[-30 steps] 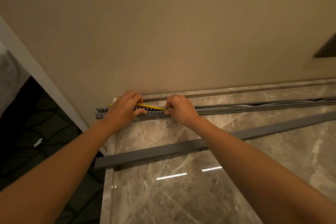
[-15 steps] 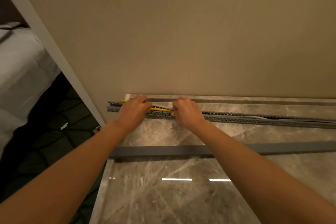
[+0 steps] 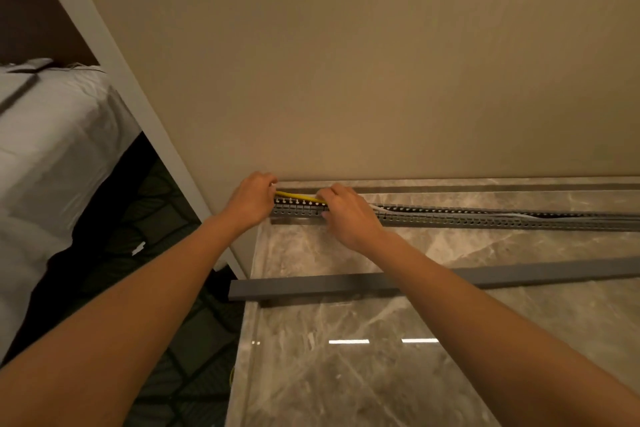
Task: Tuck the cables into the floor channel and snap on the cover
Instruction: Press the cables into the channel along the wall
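Between both hands (image 3: 251,199) (image 3: 349,215) — yellow cable (image 3: 300,196), atop channel (image 3: 485,218).

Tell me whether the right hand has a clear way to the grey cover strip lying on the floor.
Probably yes. The cover lies loose on the marble floor, nearer the person than the channel, with nothing on it. The right hand is busy on the yellow cable and would only need pulling back.

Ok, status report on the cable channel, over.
Both hands, left hand and right hand, pressing yellow cable into channel. Cover off, lying on floor. Nothing blocking.
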`<action>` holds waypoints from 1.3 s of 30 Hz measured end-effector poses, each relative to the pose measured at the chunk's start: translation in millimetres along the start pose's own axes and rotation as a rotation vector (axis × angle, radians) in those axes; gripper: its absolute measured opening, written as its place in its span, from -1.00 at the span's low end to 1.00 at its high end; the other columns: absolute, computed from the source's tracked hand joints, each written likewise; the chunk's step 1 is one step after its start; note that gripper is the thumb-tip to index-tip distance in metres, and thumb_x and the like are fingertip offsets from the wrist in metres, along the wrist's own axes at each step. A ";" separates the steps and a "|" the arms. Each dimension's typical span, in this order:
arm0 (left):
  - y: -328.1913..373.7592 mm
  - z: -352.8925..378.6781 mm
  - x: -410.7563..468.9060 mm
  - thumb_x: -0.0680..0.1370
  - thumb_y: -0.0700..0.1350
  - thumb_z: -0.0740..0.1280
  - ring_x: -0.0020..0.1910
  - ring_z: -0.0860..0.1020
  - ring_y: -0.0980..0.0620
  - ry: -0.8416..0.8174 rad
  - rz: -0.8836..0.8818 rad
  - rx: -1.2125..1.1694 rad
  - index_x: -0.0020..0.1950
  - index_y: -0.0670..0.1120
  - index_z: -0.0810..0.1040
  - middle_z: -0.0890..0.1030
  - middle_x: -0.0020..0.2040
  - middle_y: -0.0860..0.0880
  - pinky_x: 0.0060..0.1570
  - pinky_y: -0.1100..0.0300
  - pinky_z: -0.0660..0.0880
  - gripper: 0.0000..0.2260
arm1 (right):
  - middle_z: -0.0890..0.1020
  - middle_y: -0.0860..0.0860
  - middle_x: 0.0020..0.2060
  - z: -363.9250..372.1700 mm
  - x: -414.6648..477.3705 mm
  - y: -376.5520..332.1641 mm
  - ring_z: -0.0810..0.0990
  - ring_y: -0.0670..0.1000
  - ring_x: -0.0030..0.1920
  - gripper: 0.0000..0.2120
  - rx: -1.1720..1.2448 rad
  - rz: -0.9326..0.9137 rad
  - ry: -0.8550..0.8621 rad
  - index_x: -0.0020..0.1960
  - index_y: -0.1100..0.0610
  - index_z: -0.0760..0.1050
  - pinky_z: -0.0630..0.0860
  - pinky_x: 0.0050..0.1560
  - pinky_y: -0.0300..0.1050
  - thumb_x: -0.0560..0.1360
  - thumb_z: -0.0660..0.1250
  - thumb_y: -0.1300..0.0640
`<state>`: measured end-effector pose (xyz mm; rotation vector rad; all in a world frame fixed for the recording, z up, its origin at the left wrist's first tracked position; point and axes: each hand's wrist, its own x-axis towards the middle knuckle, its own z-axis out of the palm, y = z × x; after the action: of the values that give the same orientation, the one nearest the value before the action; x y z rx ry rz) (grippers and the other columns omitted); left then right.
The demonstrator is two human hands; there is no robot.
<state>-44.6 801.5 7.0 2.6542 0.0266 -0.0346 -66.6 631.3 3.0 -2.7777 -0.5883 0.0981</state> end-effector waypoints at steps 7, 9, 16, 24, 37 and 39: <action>-37.5 -9.1 12.4 0.66 -0.12 0.00 -0.08 0.43 -0.11 -0.222 -0.071 -0.005 0.18 -0.33 0.42 0.53 0.15 -0.33 -0.13 0.16 0.30 -0.67 | 0.45 0.18 0.29 11.9 28.3 -45.5 0.36 0.18 0.32 -0.62 0.084 0.098 -0.020 0.35 0.23 0.37 0.33 0.34 0.07 0.55 0.24 0.16; -43.0 -6.9 15.3 0.66 -0.06 0.00 -0.06 0.46 -0.14 -0.262 -0.068 -0.032 0.20 -0.29 0.41 0.54 0.15 -0.30 -0.11 0.17 0.32 -0.65 | 0.44 0.17 0.30 12.7 32.6 -48.2 0.36 0.18 0.34 -0.61 0.108 0.120 -0.032 0.35 0.22 0.37 0.31 0.35 0.06 0.54 0.25 0.17; -60.7 -4.6 29.2 0.66 -0.02 0.00 -0.11 0.43 -0.05 -0.310 -0.028 -0.153 -0.03 -0.17 0.51 0.50 -0.07 -0.15 -0.27 0.19 0.31 -0.64 | 0.53 0.16 0.18 13.7 37.6 -45.3 0.45 0.17 0.23 -0.65 0.190 0.161 -0.001 0.26 0.15 0.49 0.39 0.23 -0.01 0.48 0.33 0.21; -65.1 -1.7 34.7 0.64 -0.15 0.04 -0.18 0.41 -0.01 -0.349 0.001 -0.263 -0.11 -0.10 0.44 0.48 -0.15 -0.09 -0.32 0.27 0.28 -0.77 | 0.58 0.15 0.06 13.4 38.9 -46.8 0.50 0.14 0.12 -0.71 0.250 0.190 0.051 0.16 0.09 0.59 0.33 -0.01 -0.15 0.45 0.37 0.23; -67.5 3.9 25.2 0.64 -0.06 0.06 -0.24 0.41 -0.09 0.141 0.119 -0.062 -0.20 -0.19 0.43 0.46 -0.24 -0.15 -0.22 0.09 0.33 -0.68 | 0.66 0.15 0.10 22.9 35.4 -42.1 0.59 0.15 0.11 -0.76 0.255 0.149 0.148 0.12 0.21 0.62 0.46 0.14 -0.04 0.46 0.38 0.25; -68.0 0.5 23.4 0.65 -0.06 0.03 -0.21 0.50 -0.17 0.196 0.157 -0.008 -0.16 -0.25 0.51 0.55 -0.21 -0.23 -0.15 0.02 0.42 -0.61 | 0.66 0.18 0.09 23.8 34.3 -41.7 0.60 0.17 0.09 -0.79 0.253 0.132 0.161 0.10 0.25 0.62 0.48 0.13 -0.03 0.47 0.37 0.25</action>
<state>-22.9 861.7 -25.9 2.6335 -0.1163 0.2771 -54.3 688.0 -7.1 -2.5450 -0.3274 -0.0223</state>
